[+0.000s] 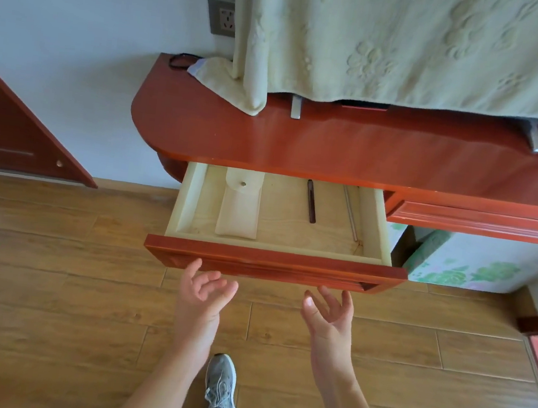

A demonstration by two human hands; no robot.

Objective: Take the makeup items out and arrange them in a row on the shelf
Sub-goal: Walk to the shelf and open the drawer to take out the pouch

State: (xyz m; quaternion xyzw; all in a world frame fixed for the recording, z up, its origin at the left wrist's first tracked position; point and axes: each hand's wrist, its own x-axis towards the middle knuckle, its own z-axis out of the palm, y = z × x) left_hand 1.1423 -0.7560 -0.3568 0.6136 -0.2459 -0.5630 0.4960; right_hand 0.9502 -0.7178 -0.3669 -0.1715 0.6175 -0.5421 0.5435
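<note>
While the drawer stands pulled out at frame centre, both hands sit just below its red front panel, palms up. Left hand: fingers loosely curled and apart, holding nothing, one fingertip at the panel's lower edge. Right hand: fingers spread, holding nothing, just under the panel.

Inside the drawer: cream pouch with snap flap, lying left; dark slim pencil mid-right, apart from pouch; thin silver stick along the right wall.

The red shelf directly above the drawer carries a pale green towel draped from upper frame. Grey sneaker on wood floor, bottom centre.
</note>
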